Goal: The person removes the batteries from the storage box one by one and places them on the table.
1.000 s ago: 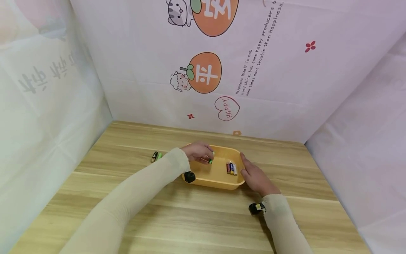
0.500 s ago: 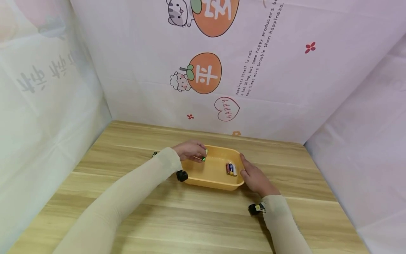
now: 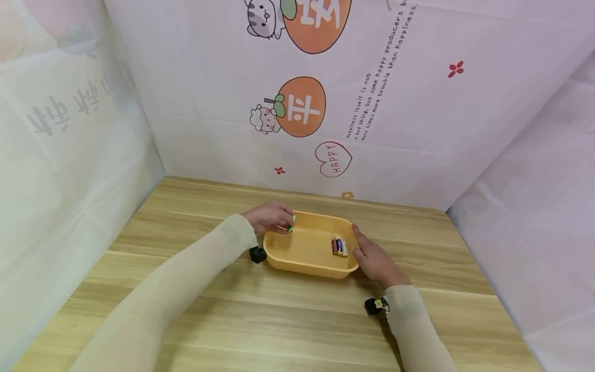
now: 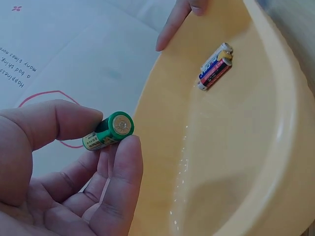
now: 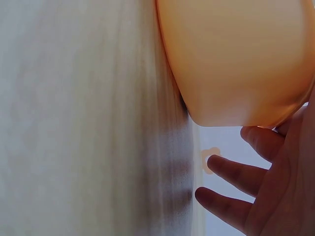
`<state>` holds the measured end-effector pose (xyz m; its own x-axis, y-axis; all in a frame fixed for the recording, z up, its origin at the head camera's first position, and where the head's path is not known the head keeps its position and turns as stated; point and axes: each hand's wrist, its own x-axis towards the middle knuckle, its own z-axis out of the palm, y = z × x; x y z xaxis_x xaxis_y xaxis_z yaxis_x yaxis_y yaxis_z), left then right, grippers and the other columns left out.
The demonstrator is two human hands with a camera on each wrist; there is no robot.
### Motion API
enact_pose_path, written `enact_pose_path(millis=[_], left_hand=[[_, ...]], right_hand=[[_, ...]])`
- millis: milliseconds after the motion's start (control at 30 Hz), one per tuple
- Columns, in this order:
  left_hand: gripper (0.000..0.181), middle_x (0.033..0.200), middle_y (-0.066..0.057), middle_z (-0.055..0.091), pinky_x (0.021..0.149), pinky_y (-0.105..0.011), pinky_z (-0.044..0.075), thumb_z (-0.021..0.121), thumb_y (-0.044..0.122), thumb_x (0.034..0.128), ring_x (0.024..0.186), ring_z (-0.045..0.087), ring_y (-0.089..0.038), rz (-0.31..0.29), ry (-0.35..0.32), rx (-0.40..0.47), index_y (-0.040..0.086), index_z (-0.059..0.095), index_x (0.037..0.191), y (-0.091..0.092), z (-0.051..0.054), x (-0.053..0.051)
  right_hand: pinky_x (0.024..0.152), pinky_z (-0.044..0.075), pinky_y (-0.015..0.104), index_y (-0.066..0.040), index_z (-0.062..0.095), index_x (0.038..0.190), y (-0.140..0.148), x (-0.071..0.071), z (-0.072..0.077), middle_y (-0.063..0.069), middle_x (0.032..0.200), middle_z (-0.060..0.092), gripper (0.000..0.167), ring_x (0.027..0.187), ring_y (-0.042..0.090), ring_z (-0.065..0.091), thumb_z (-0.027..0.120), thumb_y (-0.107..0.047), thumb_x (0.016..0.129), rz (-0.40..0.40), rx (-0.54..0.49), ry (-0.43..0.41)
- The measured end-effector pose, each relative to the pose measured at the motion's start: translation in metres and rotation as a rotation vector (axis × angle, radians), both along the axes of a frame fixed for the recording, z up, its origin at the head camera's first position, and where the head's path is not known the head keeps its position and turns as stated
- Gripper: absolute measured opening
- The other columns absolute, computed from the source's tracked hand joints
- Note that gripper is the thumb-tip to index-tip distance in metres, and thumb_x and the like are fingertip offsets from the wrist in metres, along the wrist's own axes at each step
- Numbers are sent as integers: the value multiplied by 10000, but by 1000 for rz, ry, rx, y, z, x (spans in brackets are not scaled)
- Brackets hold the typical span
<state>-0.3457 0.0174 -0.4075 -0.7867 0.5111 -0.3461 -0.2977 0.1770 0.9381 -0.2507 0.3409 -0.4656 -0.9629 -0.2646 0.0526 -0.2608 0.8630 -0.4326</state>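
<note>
The green battery [image 4: 107,132] hangs over the left end of the tray [image 3: 309,266], pinched in my left hand [image 3: 268,216]. It's just moved left, away from the three batteries [image 3: 339,247] inside (so it's still unplaced). My right hand [image 3: 375,258] pinches the tray's right wall.

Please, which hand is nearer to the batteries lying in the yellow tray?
Right. The right hand holds the yellow tray just beside the batteries; the left hand pinches a green battery at the tray's opposite end.
</note>
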Motion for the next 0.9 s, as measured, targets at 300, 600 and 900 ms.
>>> enact_pose_path(millis=[300, 600, 900], left_hand=[[368, 1232, -275, 549, 787, -339, 575, 606, -8, 917, 881, 652, -237, 4, 4, -17, -63, 509, 1267, -11, 0, -4], [393, 1220, -275, 562, 877, -386, 545, 612, 2, 920, 838, 650, -200, 3, 29, -46, -57, 519, 1297, -23, 5, -2], [422, 1187, -271, 580, 779, -328, 576, 609, 12, 923, 803, 650, -198, -6, 42, -62, -60, 506, 1326, -40, 4, -6]], right_hand=[[1120, 258, 536, -129, 75, 1572, 1, -1, -2, 119, 1580, 214, 617, 1394, 366, 287, 361, -204, 1032, -9, 5, -2], [1119, 257, 541, -133, 71, 1573, 1, 0, -5, 119, 1581, 214, 618, 1392, 373, 288, 358, -206, 1030, -7, 2, 3], [1120, 257, 538, -111, 75, 1571, 0, 0, -1, 124, 1581, 211, 614, 1392, 374, 286, 351, -203, 1030, -7, 5, -11]])
